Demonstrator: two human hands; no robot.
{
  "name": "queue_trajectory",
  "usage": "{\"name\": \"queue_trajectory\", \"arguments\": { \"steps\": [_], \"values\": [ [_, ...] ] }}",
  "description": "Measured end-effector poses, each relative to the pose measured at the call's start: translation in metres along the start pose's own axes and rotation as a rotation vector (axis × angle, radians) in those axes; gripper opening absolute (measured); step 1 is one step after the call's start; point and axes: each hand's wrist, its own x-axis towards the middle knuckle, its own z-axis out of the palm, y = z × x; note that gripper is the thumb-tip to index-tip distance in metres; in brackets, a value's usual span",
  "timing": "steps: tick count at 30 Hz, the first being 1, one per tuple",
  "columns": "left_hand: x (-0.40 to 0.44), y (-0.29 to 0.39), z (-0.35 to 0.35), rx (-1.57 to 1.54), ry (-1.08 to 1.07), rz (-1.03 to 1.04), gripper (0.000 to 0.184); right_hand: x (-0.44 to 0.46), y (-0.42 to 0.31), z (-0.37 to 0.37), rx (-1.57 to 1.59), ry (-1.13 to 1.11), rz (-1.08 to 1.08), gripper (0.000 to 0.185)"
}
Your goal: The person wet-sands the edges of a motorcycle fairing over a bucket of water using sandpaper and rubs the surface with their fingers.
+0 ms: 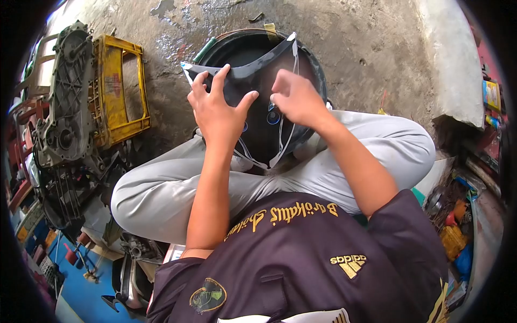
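Note:
A dark panel (258,81) with pale pointed corners and white edges lies across the top of a round black bucket (318,70) between my crossed legs. My left hand (219,105) rests on the left part of the panel, its fingers and thumb spread apart. Over the right part, my right hand (299,99) has its fingers curled together in a pinch, slightly blurred; what they hold, if anything, is too small to make out. Just below those fingers is a round hole with a blue rim (273,117) in the panel.
On the left stand a yellow metal frame (107,129) and a large grey metal casing (69,97). A concrete ledge (452,59) runs along the right, with a heap of mixed items below it. A small bent metal piece (256,17) lies on the wet floor beyond the bucket.

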Motion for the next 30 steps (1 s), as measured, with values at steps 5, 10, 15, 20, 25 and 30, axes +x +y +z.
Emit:
{"name": "queue_trajectory", "arguments": {
  "steps": [5, 10, 15, 20, 25, 30],
  "values": [
    [-0.001, -0.003, 0.001, 0.016, 0.013, 0.020, 0.078, 0.013, 0.014, -0.015, -0.053, 0.176, 0.040, 0.019],
    [0.000, 0.000, 0.000, 0.021, -0.001, 0.002, 0.078, 0.001, 0.006, -0.005, -0.003, 0.037, -0.004, 0.016],
    [0.001, -0.003, 0.001, 0.008, 0.010, 0.008, 0.078, 0.008, 0.014, -0.004, 0.098, 0.079, 0.077, 0.018],
    [-0.001, -0.003, 0.001, 0.070, 0.022, 0.025, 0.078, 0.007, 0.002, -0.015, -0.050, 0.168, 0.093, 0.017],
    [0.000, -0.002, 0.000, 0.058, 0.017, 0.024, 0.078, -0.002, 0.001, 0.004, -0.017, 0.123, -0.029, 0.015],
    [-0.001, -0.002, -0.001, 0.039, 0.016, 0.019, 0.079, 0.008, 0.005, -0.011, -0.007, 0.178, 0.051, 0.015]
  ]
}}
